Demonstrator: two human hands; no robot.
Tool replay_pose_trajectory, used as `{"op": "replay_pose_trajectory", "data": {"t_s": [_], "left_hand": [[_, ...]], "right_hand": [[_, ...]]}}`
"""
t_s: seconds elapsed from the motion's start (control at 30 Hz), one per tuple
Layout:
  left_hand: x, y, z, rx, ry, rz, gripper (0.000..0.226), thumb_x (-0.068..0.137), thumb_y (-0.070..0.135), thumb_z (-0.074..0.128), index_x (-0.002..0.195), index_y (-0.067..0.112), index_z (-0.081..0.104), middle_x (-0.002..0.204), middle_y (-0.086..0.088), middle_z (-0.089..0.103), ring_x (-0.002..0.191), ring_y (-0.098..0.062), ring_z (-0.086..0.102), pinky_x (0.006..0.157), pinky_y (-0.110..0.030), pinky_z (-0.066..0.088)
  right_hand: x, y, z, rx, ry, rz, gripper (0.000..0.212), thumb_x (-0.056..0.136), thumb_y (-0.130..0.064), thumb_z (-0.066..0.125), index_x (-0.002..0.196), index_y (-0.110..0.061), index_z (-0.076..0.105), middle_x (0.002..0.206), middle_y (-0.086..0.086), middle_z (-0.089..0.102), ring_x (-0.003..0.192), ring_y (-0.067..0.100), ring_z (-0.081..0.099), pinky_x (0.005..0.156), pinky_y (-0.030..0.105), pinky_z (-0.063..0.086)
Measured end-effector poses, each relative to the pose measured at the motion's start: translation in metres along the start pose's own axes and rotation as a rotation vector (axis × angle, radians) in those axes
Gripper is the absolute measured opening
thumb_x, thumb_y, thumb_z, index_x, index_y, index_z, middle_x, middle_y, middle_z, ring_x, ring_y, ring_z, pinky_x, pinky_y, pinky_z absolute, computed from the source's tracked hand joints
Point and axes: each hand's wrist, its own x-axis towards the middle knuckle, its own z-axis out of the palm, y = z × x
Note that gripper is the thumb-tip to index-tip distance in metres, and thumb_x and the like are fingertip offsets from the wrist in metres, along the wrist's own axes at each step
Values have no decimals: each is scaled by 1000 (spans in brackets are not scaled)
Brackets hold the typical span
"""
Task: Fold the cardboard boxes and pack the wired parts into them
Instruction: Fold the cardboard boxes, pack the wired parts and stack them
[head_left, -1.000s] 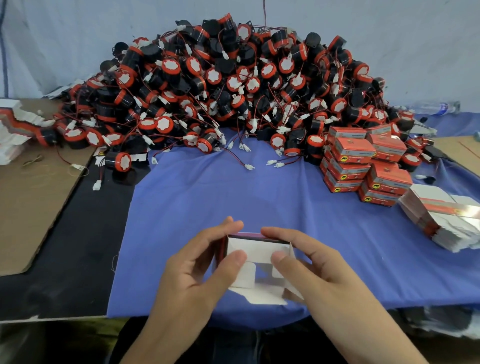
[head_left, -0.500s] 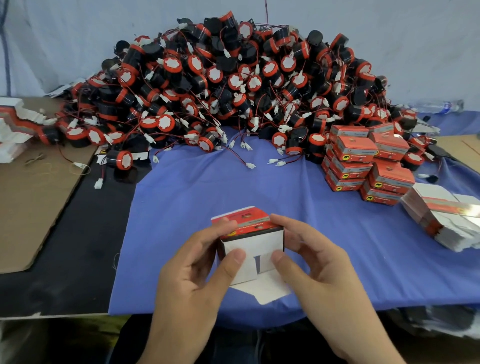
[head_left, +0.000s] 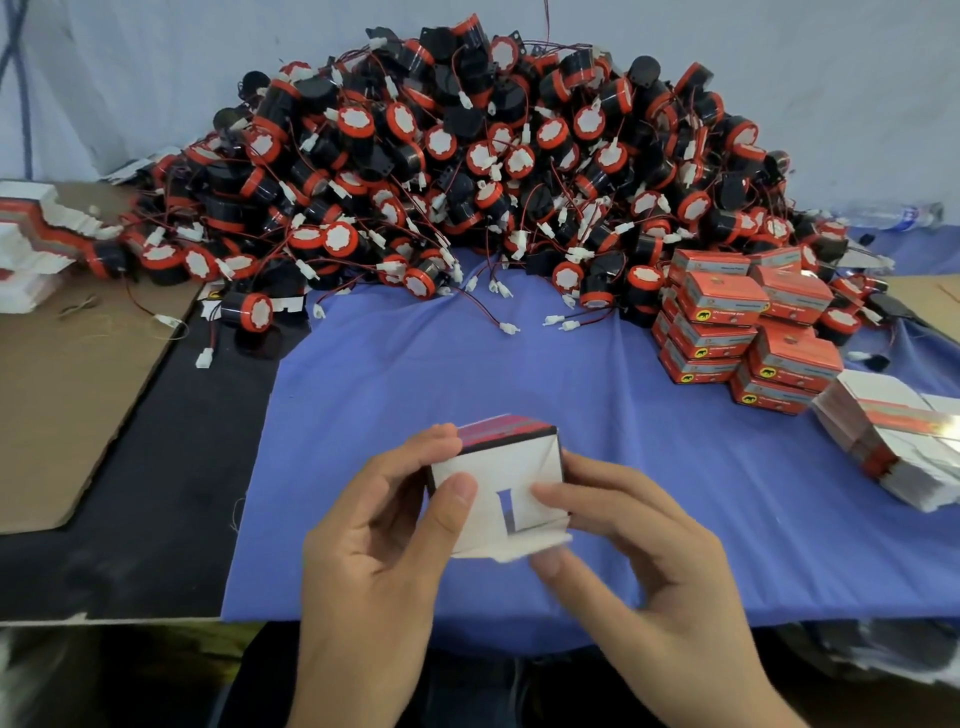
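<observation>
While I watch, box (head_left: 511, 465): white flaps toward me (one still loose).
Left hand (head_left: 374, 545): grips box.
Right hand (head_left: 639, 561): pinches box.

Head-worn camera (wide-angle) looks forward and down over the table (head_left: 171, 467).

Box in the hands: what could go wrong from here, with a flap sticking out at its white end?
The flap juts out from the box; pushed askew by the right hand, it could crease or spring open.
The left hand pinches the box's side; squeezing may skew it.
The parts pile looks tangled; pulling one part may drag others.
</observation>
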Motion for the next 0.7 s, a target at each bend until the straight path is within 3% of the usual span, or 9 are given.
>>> {"op": "replay_pose_trajectory", "data": {"t_s": [0.07, 0.2, 0.33, 0.5, 0.6, 0.7], "left_hand": [[-4, 2, 5, 25, -31, 36, 16, 94, 37, 73, 109, 31, 75, 120, 10, 74, 119, -6, 66, 92, -18, 54], [-10, 7, 12, 129, -95, 91, 47, 96, 68, 50, 131, 39, 63, 135, 15, 64, 126, -6, 60, 93, -11, 48], [-11, 4, 18, 81, -112, 117, 41, 91, 37, 67, 132, 34, 62, 131, 7, 66, 120, -13, 65, 85, -16, 55], [-16, -5, 23, 6, -29, 96, 40, 89, 15, 71, 122, 38, 69, 124, 2, 69, 112, -17, 69, 81, -21, 58], [-20, -11, 28, -45, 33, 95, 46, 85, -1, 63, 112, 35, 73, 116, 1, 73, 104, -18, 73, 77, -23, 60], [-22, -14, 32, -73, 90, 82, 48, 81, -7, 60, 105, 32, 76, 111, -3, 74, 99, -21, 74, 70, -24, 61]], "right_hand": [[1, -6, 9, 185, 138, 94, 37, 78, -51, 83, 103, -25, 77, 108, -3, 70, 107, 21, 71, 81, 29, 60], [1, -13, 18, 344, 150, 263, 58, 69, -34, 87, 124, -35, 69, 94, -6, 68, 102, 18, 68, 71, 30, 61], [2, -14, 22, 444, 182, 335, 38, 70, -14, 82, 106, -26, 75, 89, 5, 65, 91, 15, 65, 71, 23, 57], [2, -17, 32, 480, 194, 372, 32, 69, -9, 79, 96, -23, 69, 100, 24, 60, 88, 20, 65, 69, 22, 56], [1, -14, 39, 487, 209, 384, 33, 68, -4, 75, 93, -24, 67, 95, 21, 63, 85, 24, 68, 70, 25, 57], [1, -12, 43, 490, 242, 382, 36, 67, 1, 71, 89, -28, 66, 87, 7, 69, 82, 22, 70, 69, 26, 57]]}}
